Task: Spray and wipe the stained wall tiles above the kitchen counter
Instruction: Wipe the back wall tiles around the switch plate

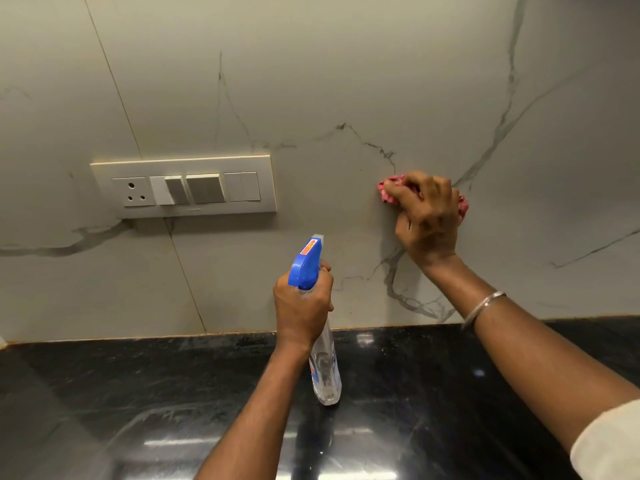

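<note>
Wiping looks to be the step in hand, judging from the head view, the only one there is. The right hand [427, 216], a bangle [483, 306] on its wrist, has its fingers [403, 188] clenched round a bunched pink cloth [388, 190] and presses it flat against the marble-veined wall tiles [311, 98], well to the right of the switch plate [183, 185] and above the black desk [104, 393]. The left hand [301, 303] grips the neck of a spray bottle [310, 265], fingers wrapped just under the blue trigger head, nozzle aimed at the wall. Its clear body hangs down over the desk; whether the base touches the surface I cannot tell.

No stain is plain to see; the dark lines near the cloth read as veining in the tile.

To do this well, I would press evenly through the whole wad, not just the fingertips. Work in overlapping strokes outward from the wetted patch, and turn the cloth to a clean face once it loads up. Any fresh spray should be aimed away from the socket and switches, and drips caught before they reach the seam where tile meets desk.
</note>
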